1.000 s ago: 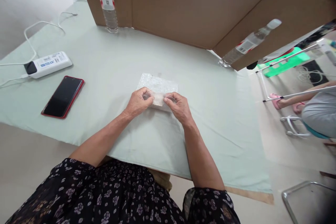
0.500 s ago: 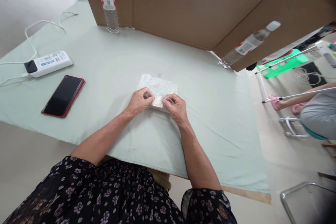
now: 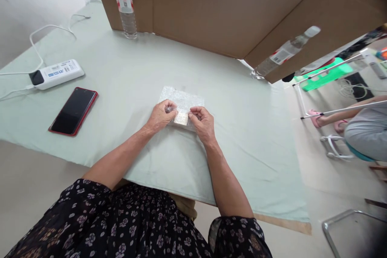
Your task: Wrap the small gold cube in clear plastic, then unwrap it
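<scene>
A piece of clear bubble wrap [image 3: 184, 97] lies on the cloth in front of me. At its near edge sits a small pale, shiny rectangular block [image 3: 180, 118], partly within the wrap; its kind cannot be made out. My left hand [image 3: 161, 115] pinches the wrap at the block's left end, thumb and forefinger closed. On the other side my right hand [image 3: 203, 123] pinches the wrap near the block's right end. Part of the wrap is hidden beneath the fingers.
A red-cased phone [image 3: 73, 111] and a white power bank [image 3: 57, 74] with cables lie to the left. Water bottles stand left [image 3: 125, 6] and right [image 3: 284, 53] against a brown cardboard panel [image 3: 199, 12]. A seated person [image 3: 365, 129] is at far right.
The wrap's near edge has been drawn back a little, and more of the pale block shows between my hands. My right fingers have shifted very slightly.
</scene>
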A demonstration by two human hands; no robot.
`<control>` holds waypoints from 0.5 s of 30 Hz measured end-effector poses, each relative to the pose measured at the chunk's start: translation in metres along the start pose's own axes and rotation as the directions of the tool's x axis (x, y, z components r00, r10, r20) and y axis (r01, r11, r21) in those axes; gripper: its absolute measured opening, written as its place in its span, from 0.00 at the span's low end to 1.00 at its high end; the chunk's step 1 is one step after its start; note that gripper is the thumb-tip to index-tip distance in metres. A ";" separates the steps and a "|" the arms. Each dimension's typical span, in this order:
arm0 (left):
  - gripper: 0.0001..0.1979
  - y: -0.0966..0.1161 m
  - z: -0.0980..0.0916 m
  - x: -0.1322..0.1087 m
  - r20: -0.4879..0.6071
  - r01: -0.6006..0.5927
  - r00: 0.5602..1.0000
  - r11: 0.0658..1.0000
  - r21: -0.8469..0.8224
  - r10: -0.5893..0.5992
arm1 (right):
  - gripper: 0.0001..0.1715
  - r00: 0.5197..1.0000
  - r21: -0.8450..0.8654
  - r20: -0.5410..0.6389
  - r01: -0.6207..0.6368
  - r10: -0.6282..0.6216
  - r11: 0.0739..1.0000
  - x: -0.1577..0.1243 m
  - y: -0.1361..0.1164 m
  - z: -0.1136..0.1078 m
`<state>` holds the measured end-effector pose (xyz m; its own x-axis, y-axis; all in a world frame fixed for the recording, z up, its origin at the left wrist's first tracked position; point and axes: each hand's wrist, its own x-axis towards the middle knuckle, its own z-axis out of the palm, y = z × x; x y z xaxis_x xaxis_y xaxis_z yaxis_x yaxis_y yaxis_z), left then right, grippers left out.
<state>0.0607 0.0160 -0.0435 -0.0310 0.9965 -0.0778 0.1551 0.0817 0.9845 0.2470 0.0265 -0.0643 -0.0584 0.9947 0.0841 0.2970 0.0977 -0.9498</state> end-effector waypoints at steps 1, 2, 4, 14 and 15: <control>0.10 0.000 0.000 0.000 0.002 0.005 1.000 1.000 0.000 -0.005 | 0.13 1.000 -0.035 -0.009 0.019 -0.020 0.999 0.000 0.000 -0.001; 0.11 0.000 0.000 0.001 0.005 0.009 1.000 1.000 -0.002 -0.009 | 0.12 0.998 -0.079 -0.029 0.049 -0.051 0.996 -0.001 -0.002 -0.002; 0.11 0.001 0.000 0.001 0.009 0.014 1.000 1.000 -0.007 -0.014 | 0.11 0.981 -0.215 -0.091 0.147 -0.170 0.965 -0.005 -0.007 -0.005; 0.09 -0.002 0.000 0.005 -0.020 0.002 1.000 1.000 0.013 -0.001 | 0.12 0.830 -0.664 0.261 0.524 -0.492 0.533 -0.026 -0.024 0.014; 0.09 -0.002 0.000 0.006 -0.015 0.006 1.000 1.000 0.018 -0.006 | 0.13 0.829 -0.674 0.268 0.526 -0.491 0.519 -0.026 -0.022 0.016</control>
<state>0.0602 0.0214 -0.0458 -0.0471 0.9956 -0.0813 0.1722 0.0882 0.9811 0.2270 -0.0018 -0.0500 -0.4496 0.7682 0.4558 0.7657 0.5943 -0.2461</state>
